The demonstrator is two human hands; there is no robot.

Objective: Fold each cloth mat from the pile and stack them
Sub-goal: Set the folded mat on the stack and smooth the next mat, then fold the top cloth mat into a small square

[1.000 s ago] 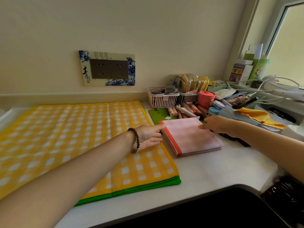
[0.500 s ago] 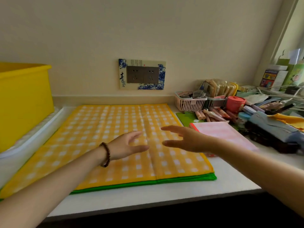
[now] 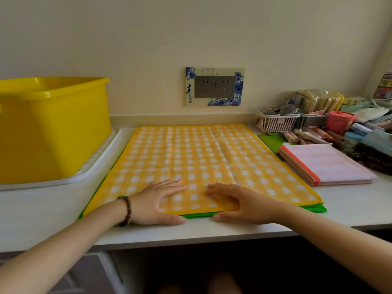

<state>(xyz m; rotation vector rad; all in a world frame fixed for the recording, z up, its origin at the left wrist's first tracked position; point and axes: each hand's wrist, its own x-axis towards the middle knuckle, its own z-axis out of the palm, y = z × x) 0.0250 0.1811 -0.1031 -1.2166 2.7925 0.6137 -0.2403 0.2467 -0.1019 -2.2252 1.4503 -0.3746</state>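
A yellow checked cloth mat (image 3: 201, 158) lies spread flat on the white counter, on top of a green mat whose edge (image 3: 314, 208) shows along the front. My left hand (image 3: 157, 200), with a bead bracelet at the wrist, and my right hand (image 3: 239, 202) rest side by side on the yellow mat's near edge. The fingers lie flat on top and the thumbs stretch along the counter in front of the edge. A folded pink checked mat (image 3: 326, 164) with an orange border lies to the right, beside the yellow one.
A yellow plastic tub (image 3: 53, 128) stands in a white tray (image 3: 101, 164) at the left. Behind the pink mat are a pink basket (image 3: 273, 122), a red jar (image 3: 339, 122) and several small items. A wall socket (image 3: 214, 87) sits above the counter.
Both hands left the folded pink mat, swung left over the yellow mat, and came down onto its near edge. The view turned left, bringing the yellow tub in.
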